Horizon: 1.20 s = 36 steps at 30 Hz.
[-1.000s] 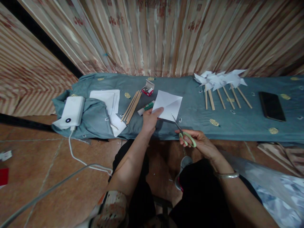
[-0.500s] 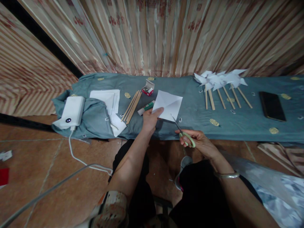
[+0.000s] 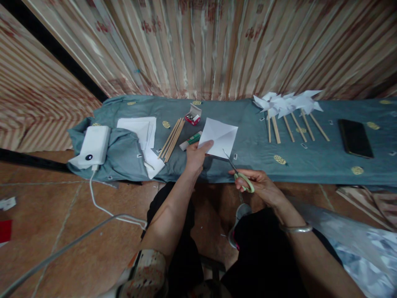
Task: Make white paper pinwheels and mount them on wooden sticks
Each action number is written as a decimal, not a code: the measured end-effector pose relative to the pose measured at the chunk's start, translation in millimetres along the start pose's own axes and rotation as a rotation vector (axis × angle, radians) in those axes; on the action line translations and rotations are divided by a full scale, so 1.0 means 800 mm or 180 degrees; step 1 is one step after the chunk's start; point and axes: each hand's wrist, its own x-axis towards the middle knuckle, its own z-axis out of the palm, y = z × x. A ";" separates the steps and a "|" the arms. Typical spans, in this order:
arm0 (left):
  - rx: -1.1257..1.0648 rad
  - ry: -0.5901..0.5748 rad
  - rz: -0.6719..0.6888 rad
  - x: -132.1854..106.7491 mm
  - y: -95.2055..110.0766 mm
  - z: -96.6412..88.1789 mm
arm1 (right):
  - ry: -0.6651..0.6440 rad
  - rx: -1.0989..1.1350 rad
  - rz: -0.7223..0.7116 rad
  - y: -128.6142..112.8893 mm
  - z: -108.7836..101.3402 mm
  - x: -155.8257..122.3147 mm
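A white square sheet of paper with crease lines is pinched at its lower left edge by my left hand. My right hand is closed around the green handles of a pair of scissors. Their blades point up and left, with the tips over the paper's lower right part. Just left of the paper lies a green-and-white glue tube. Behind that sits an open small red box of metal pins or tacks. A bundle of wooden sticks lies further left.
Several paper pinwheels on sticks lie at the back right, left of a black phone. White paper sheets and a white power bank with a cable occupy the left end. A curtain hangs behind the cloth-covered table.
Almost nothing differs. The paper and scissors stay in the same hands, with barely a shift in place.
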 end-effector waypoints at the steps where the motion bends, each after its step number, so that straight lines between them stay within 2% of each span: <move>1: 0.0007 -0.0007 -0.0008 0.000 -0.001 0.000 | -0.0002 -0.0009 -0.0002 0.000 0.000 0.000; 25: 0.0191 -0.0031 -0.0072 -0.004 -0.007 0.000 | 0.0009 -0.0057 -0.0055 -0.006 0.004 0.000; 36: 0.0323 -0.0253 -0.0126 -0.007 -0.011 0.000 | 0.0097 0.0094 -0.0018 -0.006 0.006 -0.001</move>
